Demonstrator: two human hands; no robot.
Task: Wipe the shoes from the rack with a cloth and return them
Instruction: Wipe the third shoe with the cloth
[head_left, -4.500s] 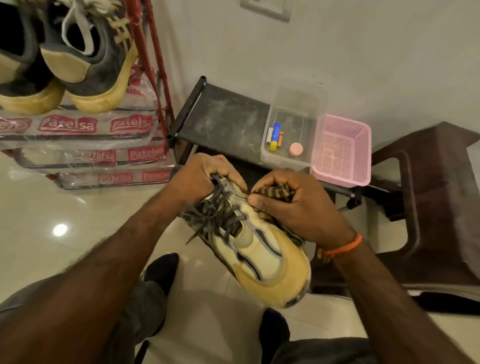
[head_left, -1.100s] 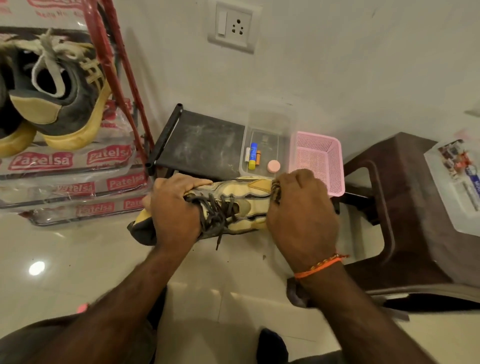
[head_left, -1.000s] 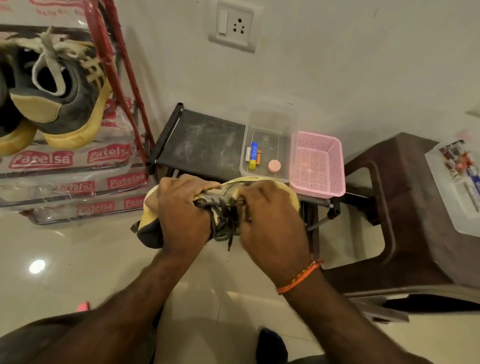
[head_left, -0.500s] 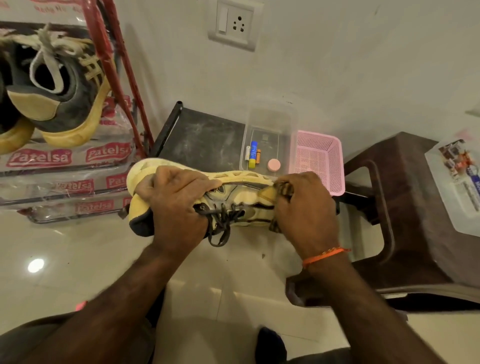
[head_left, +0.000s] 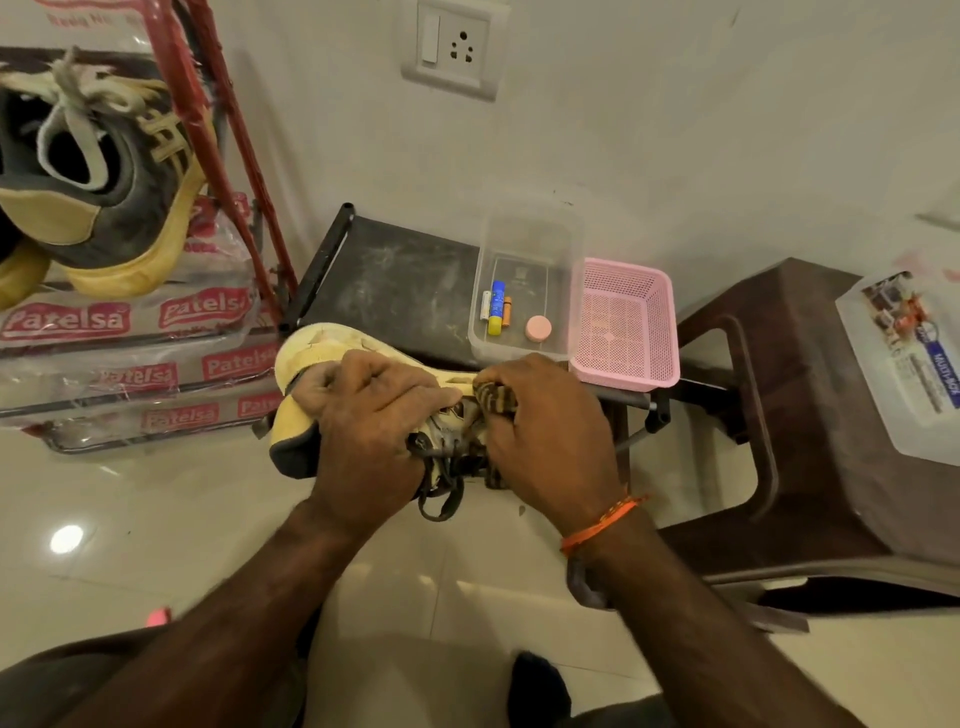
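Observation:
A cream and yellow sneaker (head_left: 304, 358) with dark laces lies on its side in mid-air at the frame's centre, heel to the left. My left hand (head_left: 371, 421) grips it round the heel and collar. My right hand (head_left: 550, 441) holds a striped brown cloth (head_left: 496, 397) bunched against the shoe's upper near the laces; most of the cloth is hidden under my fingers. At the upper left the red shoe rack (head_left: 228, 150) carries a dark grey sneaker with a yellow sole (head_left: 111, 208).
Behind the shoe stands a low black stand (head_left: 395, 280) with a clear plastic box (head_left: 530, 249) of small items and a pink basket (head_left: 623, 322). A brown plastic stool (head_left: 810, 395) bearing a lidded container (head_left: 909, 358) is at the right. Glossy tile floor lies below.
My right hand slid the cloth left along the shoe toward the laces, close to my left hand. The shoe stays on its side in my left hand.

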